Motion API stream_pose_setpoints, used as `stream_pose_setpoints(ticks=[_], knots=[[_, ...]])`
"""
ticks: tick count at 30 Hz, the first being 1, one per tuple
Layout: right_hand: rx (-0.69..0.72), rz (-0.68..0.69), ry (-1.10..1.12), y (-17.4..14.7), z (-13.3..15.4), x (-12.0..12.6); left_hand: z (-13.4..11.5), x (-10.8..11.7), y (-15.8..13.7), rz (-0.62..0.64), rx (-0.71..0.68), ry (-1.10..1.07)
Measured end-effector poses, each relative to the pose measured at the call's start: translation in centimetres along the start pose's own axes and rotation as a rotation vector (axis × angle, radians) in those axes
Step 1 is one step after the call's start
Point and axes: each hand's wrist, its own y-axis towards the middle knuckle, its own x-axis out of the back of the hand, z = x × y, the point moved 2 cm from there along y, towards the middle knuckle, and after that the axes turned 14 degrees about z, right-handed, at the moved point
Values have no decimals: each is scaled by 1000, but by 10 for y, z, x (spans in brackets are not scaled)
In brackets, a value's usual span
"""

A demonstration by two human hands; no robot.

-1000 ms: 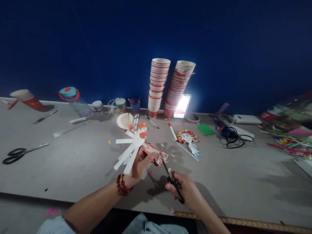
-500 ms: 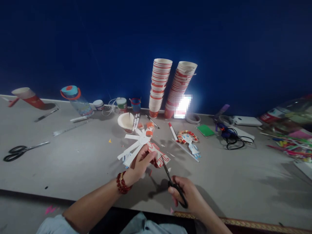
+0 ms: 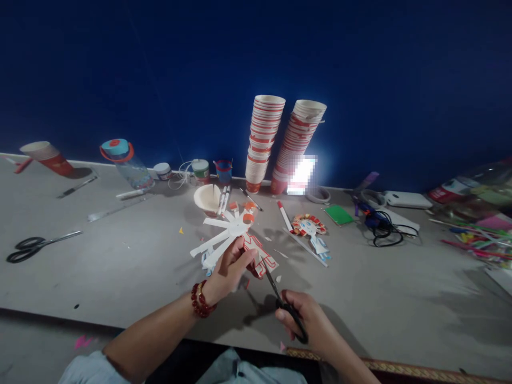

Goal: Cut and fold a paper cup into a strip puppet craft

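Between the thumb and fingers of my left hand (image 3: 231, 266) is a paper doll cutout (image 3: 256, 248), a white figure outlined in red. Long white strips fan out from its round head, and a few strip ends are curled and orange. My right hand (image 3: 299, 313) grips black-handled scissors (image 3: 276, 288), whose blades reach the paper at the figure's legs. A finished-looking blue-outlined paper doll (image 3: 318, 242) with red curls lies to the right. Part of another blue-drawn piece shows beneath the strips, mostly hidden.
Two tall stacks of paper cups (image 3: 262, 144) stand against the blue wall, beside a bright pixelated patch. A cut cup (image 3: 207, 199), markers (image 3: 224, 199) and a green pad (image 3: 338, 214) lie nearer. More scissors (image 3: 30, 248) and a water bottle (image 3: 127, 165) are leftward; cables (image 3: 386, 229) rightward.
The scissor blades have shifted slightly along the paper by the figure's legs. The doll cutout has tilted a little in my left hand; both hands stay nearly in place.
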Motion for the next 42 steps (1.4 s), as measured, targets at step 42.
stream_pose_setpoints(ticks=[42], knots=[[-9,-21,-208,0,-7,5,-3,2,0,141,61,-35]])
